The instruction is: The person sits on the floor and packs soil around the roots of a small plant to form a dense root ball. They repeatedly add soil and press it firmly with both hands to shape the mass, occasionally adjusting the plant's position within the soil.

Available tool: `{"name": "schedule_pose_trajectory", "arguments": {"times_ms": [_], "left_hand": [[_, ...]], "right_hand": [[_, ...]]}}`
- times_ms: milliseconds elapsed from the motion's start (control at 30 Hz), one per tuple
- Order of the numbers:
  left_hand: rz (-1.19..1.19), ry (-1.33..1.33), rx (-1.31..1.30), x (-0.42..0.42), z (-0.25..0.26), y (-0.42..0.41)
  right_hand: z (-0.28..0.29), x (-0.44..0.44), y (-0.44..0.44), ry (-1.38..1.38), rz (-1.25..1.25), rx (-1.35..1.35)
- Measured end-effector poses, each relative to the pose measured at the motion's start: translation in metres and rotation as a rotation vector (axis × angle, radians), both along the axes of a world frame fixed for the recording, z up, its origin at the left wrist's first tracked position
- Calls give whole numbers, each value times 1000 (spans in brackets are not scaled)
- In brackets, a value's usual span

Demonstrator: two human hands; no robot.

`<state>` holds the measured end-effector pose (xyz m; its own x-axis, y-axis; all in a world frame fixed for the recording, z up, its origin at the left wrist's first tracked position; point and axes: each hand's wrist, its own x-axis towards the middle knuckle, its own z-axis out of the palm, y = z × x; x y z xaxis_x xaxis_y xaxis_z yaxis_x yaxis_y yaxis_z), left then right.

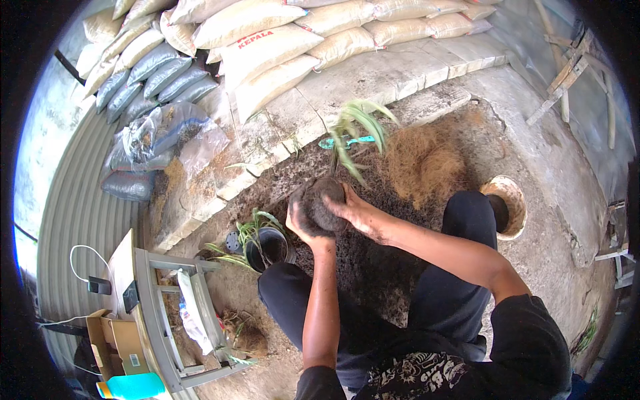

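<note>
Between both palms I hold a dark, rounded root ball [324, 202] of soil and fibre. My left hand [306, 225] cups it from below and the left, its fingers dirty with soil. Against its right side presses my right hand [356, 210], thumb across the front. Long green-and-white leaves of a plant [352, 130] rise from the far side of the ball, slightly blurred. Dark loose soil [372, 265] covers the floor beneath. Beyond the hands lies a turquoise hand trowel [360, 140], partly covered by leaves.
A heap of brown coconut fibre [425, 155] lies right of the plant. Left of my hands stands a black plastic pot [272, 250] with leafy plants. A pale bucket [515, 210] is by my right knee. Stacked sacks [280, 55] line the back ledge; a wooden table [145, 300] stands left.
</note>
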<state>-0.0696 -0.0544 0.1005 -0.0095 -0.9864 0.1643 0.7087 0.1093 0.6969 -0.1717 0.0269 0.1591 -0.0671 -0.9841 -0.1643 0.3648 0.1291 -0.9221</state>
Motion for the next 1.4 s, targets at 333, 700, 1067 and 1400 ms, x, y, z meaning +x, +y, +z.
{"name": "schedule_pose_trajectory", "arguments": {"times_ms": [333,700,1067,1400], "left_hand": [[-347,324,287,-6,31,22],[-119,195,24,4,48,11],[-253,194,147,-9,32,23],[-316,309,335,-1,48,25]], "right_hand": [[13,-1,-1,-164,-25,-13],[10,-24,1,111,221,-160],[1,-10,-8,-179,-114,47],[25,-19,-3,314,-85,51]]}}
